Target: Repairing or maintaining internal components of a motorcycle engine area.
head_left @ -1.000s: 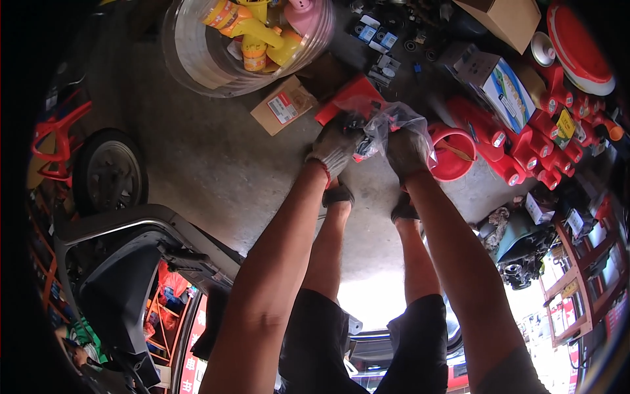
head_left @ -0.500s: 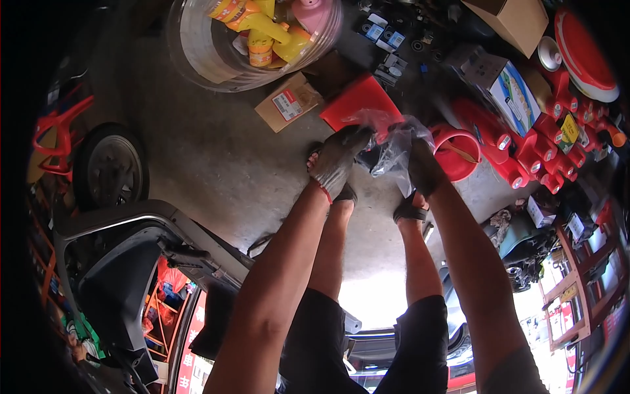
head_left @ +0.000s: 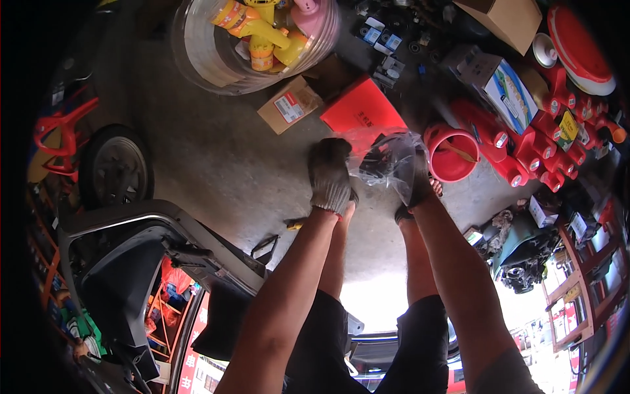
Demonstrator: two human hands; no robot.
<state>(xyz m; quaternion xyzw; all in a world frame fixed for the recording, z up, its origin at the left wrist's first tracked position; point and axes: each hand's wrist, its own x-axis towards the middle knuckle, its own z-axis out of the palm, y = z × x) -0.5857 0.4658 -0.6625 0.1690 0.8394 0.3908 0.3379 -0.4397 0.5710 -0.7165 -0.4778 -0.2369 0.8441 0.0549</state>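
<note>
My left hand (head_left: pixel 329 172), in a dark knitted work glove, has its fingers curled at the left edge of a clear plastic bag (head_left: pixel 387 157) with dark items inside, which I cannot make out. My right hand (head_left: pixel 417 184), also gloved and partly hidden by the bag, grips its right side. Just beyond the bag lies a red box (head_left: pixel 354 105), with a brown cardboard box (head_left: pixel 289 105) to its left. A red bucket (head_left: pixel 451 157) stands close to the right of my right hand.
A clear tub (head_left: pixel 197 46) holds yellow and pink bottles. Several red jugs (head_left: pixel 525 154) lie to the right, beside a printed box (head_left: pixel 502 92). A wheel (head_left: pixel 115 171) and grey scooter frame (head_left: pixel 131 217) are at the left; machine parts (head_left: pixel 387 39) lie at the back.
Both my hands and the bag have moved down in the picture, toward me, uncovering more of the red box. My left hand now sits more upright at the bag's side.
</note>
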